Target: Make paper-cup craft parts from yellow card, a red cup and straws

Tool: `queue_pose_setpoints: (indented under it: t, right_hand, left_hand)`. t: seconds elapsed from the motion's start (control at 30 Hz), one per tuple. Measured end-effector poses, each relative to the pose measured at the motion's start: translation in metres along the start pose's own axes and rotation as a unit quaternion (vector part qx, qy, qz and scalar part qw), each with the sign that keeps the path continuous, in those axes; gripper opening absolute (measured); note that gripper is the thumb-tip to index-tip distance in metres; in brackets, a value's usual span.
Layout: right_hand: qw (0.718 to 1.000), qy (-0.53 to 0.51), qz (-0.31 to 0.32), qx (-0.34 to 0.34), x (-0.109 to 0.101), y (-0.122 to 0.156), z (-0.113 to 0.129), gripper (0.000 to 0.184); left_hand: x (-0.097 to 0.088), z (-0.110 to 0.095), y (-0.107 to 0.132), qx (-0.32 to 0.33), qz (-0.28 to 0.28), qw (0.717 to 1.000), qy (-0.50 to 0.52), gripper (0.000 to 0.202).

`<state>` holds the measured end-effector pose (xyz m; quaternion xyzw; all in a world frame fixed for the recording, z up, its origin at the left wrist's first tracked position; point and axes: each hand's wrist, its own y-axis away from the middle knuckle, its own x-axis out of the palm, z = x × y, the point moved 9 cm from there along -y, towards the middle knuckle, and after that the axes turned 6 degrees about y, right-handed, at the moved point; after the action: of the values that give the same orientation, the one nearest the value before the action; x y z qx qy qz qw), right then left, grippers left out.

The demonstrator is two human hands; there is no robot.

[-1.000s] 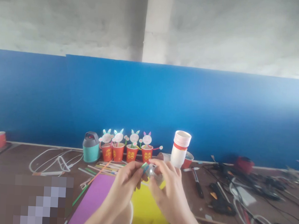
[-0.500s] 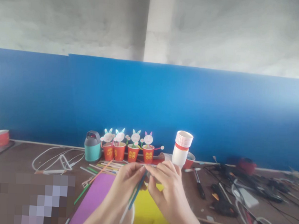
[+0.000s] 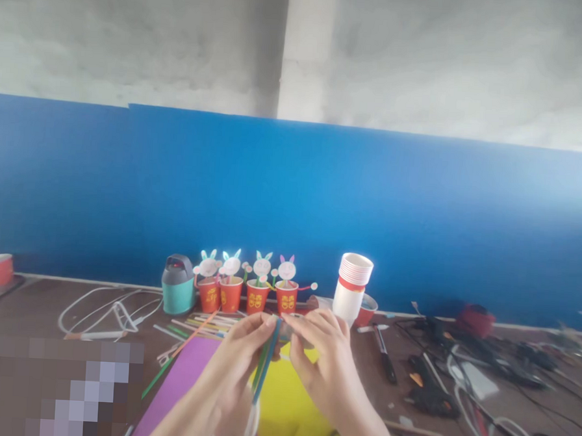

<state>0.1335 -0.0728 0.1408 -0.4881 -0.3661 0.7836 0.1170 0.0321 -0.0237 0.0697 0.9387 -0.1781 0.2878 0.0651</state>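
Note:
My left hand (image 3: 245, 352) is closed, pinching thin coloured craft sticks (image 3: 264, 366), blue and green, which slant down toward a paper cup (image 3: 252, 427). That cup stands below my hands, partly hidden by my left wrist. Beside the sticks' top ends, my right hand (image 3: 325, 360) has its thumb and fingers bent together. Something small and greyish shows between them, too blurred to name. Under both hands lie a purple sheet (image 3: 180, 375) and a yellow sheet (image 3: 294, 400).
Behind stand several red cups with rabbit-faced figures (image 3: 287, 296), a teal container (image 3: 178, 293) and a stack of paper cups (image 3: 349, 292). Loose sticks (image 3: 212, 324) lie left of my hands. A black marker (image 3: 385, 359), a glue gun (image 3: 431, 388) and cables are at right.
The sticks now stand slightly more upright, and the pale stick tip seen over the cup no longer shows. My hands stay close together; the view has shifted slightly.

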Motion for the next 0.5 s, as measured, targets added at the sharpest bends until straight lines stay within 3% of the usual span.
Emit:
queue_pose_setpoints:
  t: [0.23,0.5]
  right_hand:
    - [0.996,-0.059,-0.002,0.071,0.004,0.0,-0.008,0.02]
    - [0.998,0.001,-0.048,0.045,-0.001,0.002,-0.002,0.014]
  left_hand:
    - [0.008,0.002,-0.001,-0.016,0.045,0.998,0.041,0.028]
    - [-0.005,0.003,-0.007,0.029,-0.01,1.0,-0.007,0.038]
